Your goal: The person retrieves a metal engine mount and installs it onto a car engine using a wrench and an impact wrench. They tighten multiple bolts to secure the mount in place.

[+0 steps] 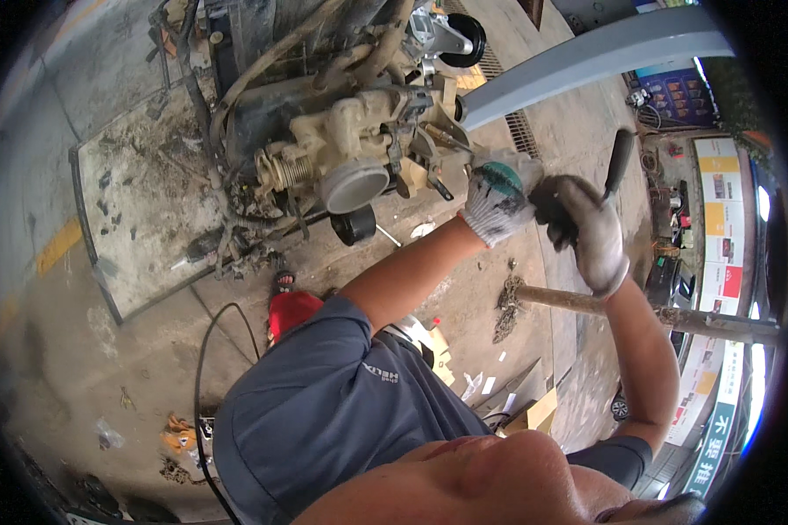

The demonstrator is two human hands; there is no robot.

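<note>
1. Workshop scene from above. Landmark: a dirty, tan-grey engine unit [337, 131], top centre of view, w/ a round grey port [355, 186] facing down & a coiled spring [293, 171] on its L side.
2. L hand [502, 199], in a whitish knit glove [495, 226] w/ a dark-stained teal patch [499, 178], is just R of the engine unit. Fingers mostly hidden; can't tell how far they're bent or what, if anything, they hold. A thin rod [446, 138] shows betw. this hand & the unit.
3. R hand [587, 227], in a grimy glove [600, 249], is farther R of the unit, close by the L hand. Fingers curled in, apparently gripping a black-handled tool [620, 162]; handle sticks up, far end hidden.
4. Below the unit: a short black cylinder [353, 225], near the port.
5. Upper R of the unit: a black wheel [464, 41] & a long grey-blue beam [587, 63].
6. L of the unit: a pale, dirt-strewn panel [136, 236] w/ dark edging.
7. Lower R of the unit, well apart: a brown pole [578, 300] & opened cardboard [538, 413].
</note>
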